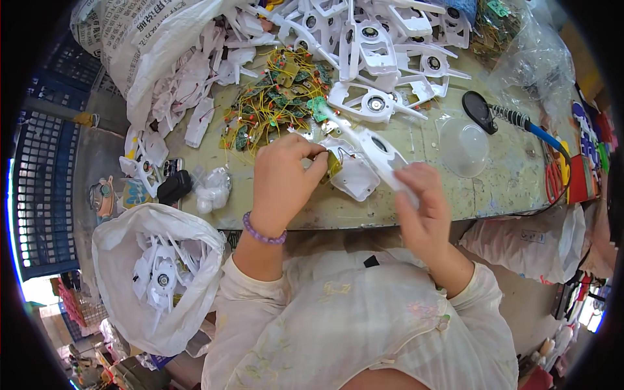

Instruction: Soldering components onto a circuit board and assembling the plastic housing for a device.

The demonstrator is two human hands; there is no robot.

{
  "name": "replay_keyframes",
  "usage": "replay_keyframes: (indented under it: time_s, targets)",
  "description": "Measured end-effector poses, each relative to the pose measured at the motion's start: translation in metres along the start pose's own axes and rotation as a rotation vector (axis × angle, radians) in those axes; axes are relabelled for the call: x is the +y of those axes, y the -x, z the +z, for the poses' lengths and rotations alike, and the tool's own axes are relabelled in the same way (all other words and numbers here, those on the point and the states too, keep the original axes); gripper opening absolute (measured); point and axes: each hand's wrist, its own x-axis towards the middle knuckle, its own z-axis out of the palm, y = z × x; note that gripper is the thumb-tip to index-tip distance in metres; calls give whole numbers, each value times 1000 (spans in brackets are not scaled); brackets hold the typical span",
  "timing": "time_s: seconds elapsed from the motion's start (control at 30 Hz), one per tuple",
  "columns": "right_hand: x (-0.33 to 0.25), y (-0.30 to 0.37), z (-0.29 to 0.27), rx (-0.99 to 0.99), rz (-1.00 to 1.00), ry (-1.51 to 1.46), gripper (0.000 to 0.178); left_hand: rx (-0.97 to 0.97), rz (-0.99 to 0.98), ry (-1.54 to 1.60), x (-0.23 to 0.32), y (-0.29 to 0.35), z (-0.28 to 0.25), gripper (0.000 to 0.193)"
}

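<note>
My left hand (286,172), with a purple bead bracelet at the wrist, is closed in a pinch at the edge of a small yellow-green circuit board (334,165). Thin dark wires run from there into a white plastic casing half (356,182) lying open beside the fingertips. Smeared by motion, my right hand (426,205) grips the lower end of a long white plastic housing (382,151) with a dark oval insert, tilted up to the left. Just beyond both hands lies a pile of green circuit boards (276,97) with yellow wires.
White housings (374,104) with round dark inserts are heaped at the back. A clear round lid (463,148) and a soldering iron stand (500,117) sit right. An open white sack (110,260) holding housings stands lower left, near a small bag of white pieces (212,188).
</note>
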Motion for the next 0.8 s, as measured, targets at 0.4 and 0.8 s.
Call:
replay_keyframes:
  time_s: [0.4,0.8]
  targets:
    - [0,-18,24,-76,-237,300,40,-27,45,-206,-16,-21,16,16]
    - [4,-20,30,-98,-196,347,37,67,-216,200,-11,2,-2,18]
